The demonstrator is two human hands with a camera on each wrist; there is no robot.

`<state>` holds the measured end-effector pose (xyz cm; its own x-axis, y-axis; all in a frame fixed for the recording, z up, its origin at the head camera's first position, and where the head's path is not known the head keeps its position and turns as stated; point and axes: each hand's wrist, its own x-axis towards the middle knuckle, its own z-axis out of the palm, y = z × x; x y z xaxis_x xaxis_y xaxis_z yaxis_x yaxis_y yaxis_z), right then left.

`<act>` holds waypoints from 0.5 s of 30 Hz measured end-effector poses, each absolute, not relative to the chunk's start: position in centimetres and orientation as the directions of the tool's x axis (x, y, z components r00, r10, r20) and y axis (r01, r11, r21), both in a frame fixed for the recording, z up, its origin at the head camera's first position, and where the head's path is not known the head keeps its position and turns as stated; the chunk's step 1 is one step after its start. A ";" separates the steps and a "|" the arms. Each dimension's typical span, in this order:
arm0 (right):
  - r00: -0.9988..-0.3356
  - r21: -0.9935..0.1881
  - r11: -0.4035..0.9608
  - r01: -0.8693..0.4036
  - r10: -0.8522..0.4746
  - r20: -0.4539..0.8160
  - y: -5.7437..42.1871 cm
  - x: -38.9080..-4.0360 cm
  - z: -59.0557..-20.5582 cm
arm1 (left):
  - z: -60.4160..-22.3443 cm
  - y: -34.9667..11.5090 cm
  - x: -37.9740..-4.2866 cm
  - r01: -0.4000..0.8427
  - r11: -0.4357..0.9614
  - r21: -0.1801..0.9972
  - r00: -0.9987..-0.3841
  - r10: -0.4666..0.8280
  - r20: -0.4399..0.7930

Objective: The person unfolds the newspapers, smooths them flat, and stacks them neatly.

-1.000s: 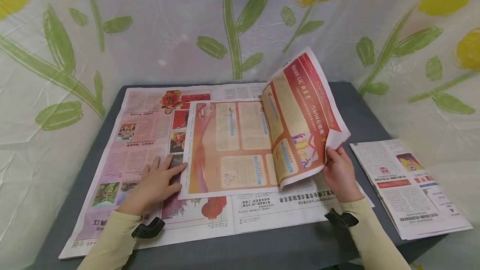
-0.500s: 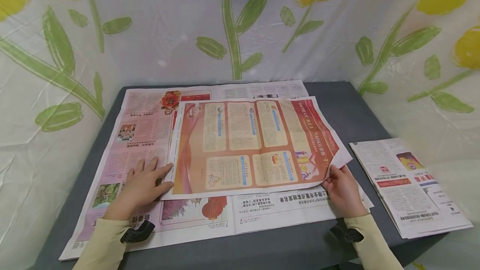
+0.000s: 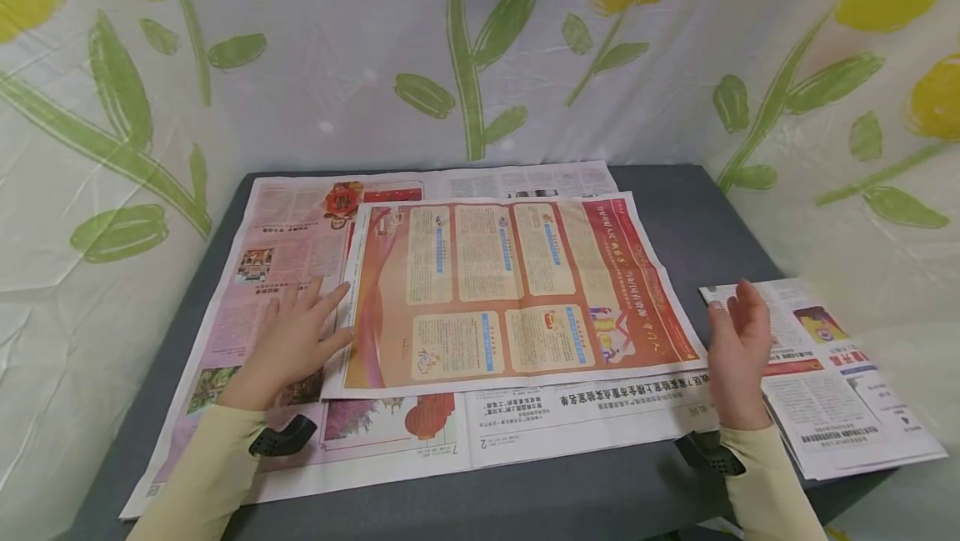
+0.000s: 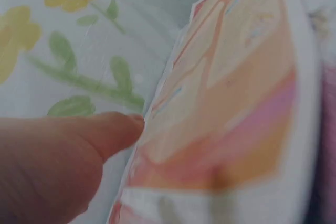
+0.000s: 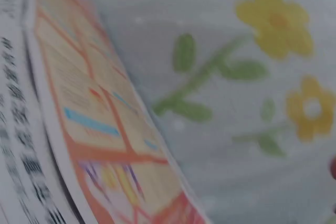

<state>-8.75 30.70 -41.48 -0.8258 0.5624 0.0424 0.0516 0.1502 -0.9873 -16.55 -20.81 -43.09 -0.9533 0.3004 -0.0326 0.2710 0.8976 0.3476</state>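
Note:
An orange and red newspaper sheet (image 3: 465, 341) lies flat over a larger spread-out newspaper (image 3: 292, 241). My left hand (image 3: 281, 349) has its fingers spread, with fingertips right at the orange sheet's left margin. The left wrist view shows the thumb (image 4: 118, 129) beside that sheet's printed face. Off the sheet's right corner, my right hand (image 3: 738, 366) is held with palm turned inward and loosely bent fingers, holding nothing. It overlaps the left edge of a folded newspaper stack (image 3: 832, 408) in the head view. Only a sliver of that hand shows in the right wrist view.
A dark grey table (image 3: 660, 199) carries all the papers. Its back and sides meet a pale sheet backdrop (image 3: 322, 66) printed with yellow flowers. The folded stack reaches past the table's right front edge.
The orange sheet's raised right half has come down flat, and the sheet has shifted left. My right hand has let go of its corner and moved right; the left hand shifted left with it.

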 end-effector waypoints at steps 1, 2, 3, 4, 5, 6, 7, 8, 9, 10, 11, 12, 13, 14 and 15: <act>-0.851 -0.964 0.256 0.064 0.518 0.081 30.0 -8.7 -41.3 | -42.9 -20.3 -17.2 0.278 0.896 0.346 -0.950 0.310 -0.040; -0.885 -0.928 0.365 0.077 0.453 0.105 29.3 -8.6 -41.2 | -42.8 -19.6 -17.9 0.287 0.893 0.346 -0.945 0.324 -0.052; -0.921 -0.880 0.469 0.073 0.370 0.121 28.4 -8.5 -41.3 | -42.8 -18.8 -18.6 0.298 0.889 0.349 -0.938 0.341 -0.068; -0.953 -0.824 0.564 0.052 0.275 0.129 27.5 -8.4 -41.5 | -42.8 -18.0 -19.4 0.308 0.883 0.355 -0.930 0.358 -0.083; -0.975 -0.765 0.644 0.021 0.182 0.127 26.6 -8.3 -41.8 | -43.0 -17.1 -20.2 0.321 0.878 0.354 -0.922 0.376 -0.096; -0.988 -0.703 0.711 -0.018 0.093 0.119 25.7 -8.2 -42.1 | -43.2 -16.3 -21.0 0.331 0.874 0.356 -0.913 0.392 -0.111; -0.995 -0.660 0.749 -0.060 0.011 0.103 24.8 -8.2 -42.5 | -43.5 -15.5 -21.6 0.342 0.870 0.354 -0.905 0.406 -0.125; -0.994 -0.625 0.774 -0.102 -0.061 0.086 24.0 -8.1 -43.0 | -43.8 -14.8 -22.2 0.353 0.869 0.348 -0.898 0.419 -0.134; -0.990 -0.601 0.788 -0.137 -0.120 0.070 23.2 -8.0 -43.4 | -44.1 -14.1 -22.8 0.362 0.868 0.341 -0.893 0.428 -0.142; -0.985 -0.576 0.801 -0.162 -0.162 0.052 22.5 -8.0 -43.8 | -44.5 -13.6 -23.2 0.371 0.867 0.334 -0.888 0.436 -0.147; -0.981 -0.556 0.812 -0.178 -0.193 0.032 22.0 -7.9 -44.2 | -44.8 -13.2 -23.6 0.376 0.866 0.329 -0.883 0.443 -0.156; -0.977 -0.540 0.820 -0.188 -0.215 0.014 21.5 -7.8 -44.6 | -45.1 -12.9 -23.8 0.378 0.865 0.329 -0.879 0.447 -0.166; -0.974 -0.521 0.831 -0.195 -0.228 0.000 21.2 -7.7 -44.9 | -45.4 -12.6 -24.0 0.379 0.865 0.328 -0.876 0.450 -0.174; -0.972 -0.496 0.845 -0.199 -0.234 -0.009 20.9 -7.6 -45.2 | -45.6 -12.5 -24.2 0.378 0.867 0.324 -0.873 0.450 -0.187; -0.971 -0.477 0.856 -0.201 -0.237 -0.016 20.8 -7.5 -45.5 | -45.9 -12.3 -24.3 0.374 0.868 0.325 -0.870 0.450 -0.200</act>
